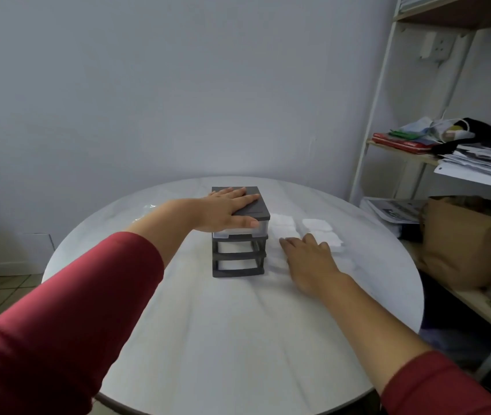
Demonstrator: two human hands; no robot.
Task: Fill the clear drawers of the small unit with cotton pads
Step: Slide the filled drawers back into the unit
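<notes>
A small dark grey drawer unit point(239, 256) stands in the middle of the round white table point(208, 324). Its top slot holds a clear drawer point(260, 229); the two lower slots look empty. My left hand point(226, 209) lies flat on the unit's top, thumb down over the front of the clear drawer. To the right of the unit, white cotton pads point(317, 225) lie on the table in stacks, some seemingly inside clear drawers. My right hand point(310, 259) rests on the table with fingers straight, its fingertips touching the near pads point(281, 232).
A crumpled clear plastic wrapper point(145, 209) lies at the table's far left. A white shelf rack point(388, 115) with papers, books and a brown cardboard box point(462, 244) stands close to the table's right side. A plain wall is behind the table.
</notes>
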